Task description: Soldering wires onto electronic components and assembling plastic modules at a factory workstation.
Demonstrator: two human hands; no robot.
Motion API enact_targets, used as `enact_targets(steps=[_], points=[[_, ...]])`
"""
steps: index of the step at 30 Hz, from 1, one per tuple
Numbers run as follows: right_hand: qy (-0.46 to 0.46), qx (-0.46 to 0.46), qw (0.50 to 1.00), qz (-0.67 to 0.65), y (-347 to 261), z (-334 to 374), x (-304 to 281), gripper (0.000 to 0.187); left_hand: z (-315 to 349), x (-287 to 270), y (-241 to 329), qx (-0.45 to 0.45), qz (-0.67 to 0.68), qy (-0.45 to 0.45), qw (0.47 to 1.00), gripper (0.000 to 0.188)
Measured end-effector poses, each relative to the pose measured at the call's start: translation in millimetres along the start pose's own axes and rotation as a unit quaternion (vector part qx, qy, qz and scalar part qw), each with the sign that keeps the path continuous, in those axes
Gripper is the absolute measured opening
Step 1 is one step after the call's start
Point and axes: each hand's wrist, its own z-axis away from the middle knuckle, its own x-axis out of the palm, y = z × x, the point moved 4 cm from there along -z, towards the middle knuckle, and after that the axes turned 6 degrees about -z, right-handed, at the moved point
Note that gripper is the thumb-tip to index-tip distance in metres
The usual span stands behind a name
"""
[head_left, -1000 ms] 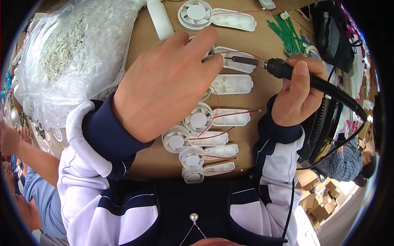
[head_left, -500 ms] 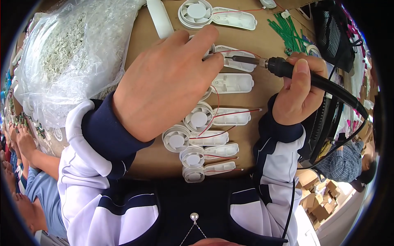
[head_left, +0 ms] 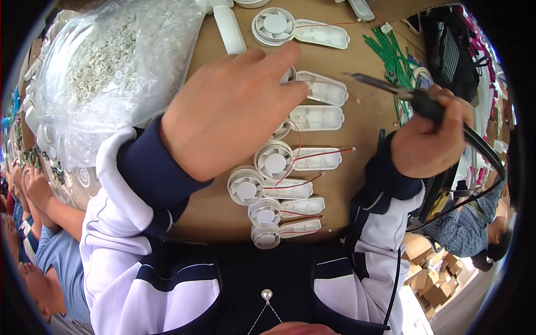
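My right hand (head_left: 432, 139) is closed round the black handle of a soldering iron (head_left: 382, 85), raised off the table; its thin dark tip points left and its cable trails down to the right. My left hand (head_left: 231, 111) curls its fingers over the head of a white handheld fan (head_left: 321, 88), which they mostly hide. The open handle of that fan sticks out to the right, and a blurred wire end shows near it. Nearer me, a column of similar half-shell fans (head_left: 275, 160) lies with blades up, several with red wires along their handles. Another open fan (head_left: 273, 25) lies farther off.
A large clear plastic bag of small white rings (head_left: 106, 72) fills the left. Green strips (head_left: 391, 61) lie at the far right beside a black mesh bag (head_left: 452, 53). A white handle piece (head_left: 228, 28) lies near the bag. Other people sit at both sides.
My right hand has drawn the soldering iron away from the fan, to the right and slightly nearer me. My left hand stays over the fan, shifted slightly in the picture along with the table.
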Motion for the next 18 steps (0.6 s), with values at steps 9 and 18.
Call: enact_targets(steps=[9,18], points=[[0.068,0.03,0.993,0.096,-22.6,-24.3,17.9,0.019,-30.2,14.3,-34.5,-0.098,-0.068,0.064,0.991,0.038],[-0.014,0.118,0.993,0.018,4.6,-3.5,23.8,0.019,-23.2,17.1,-21.4,-0.039,-0.014,0.051,0.998,0.029]])
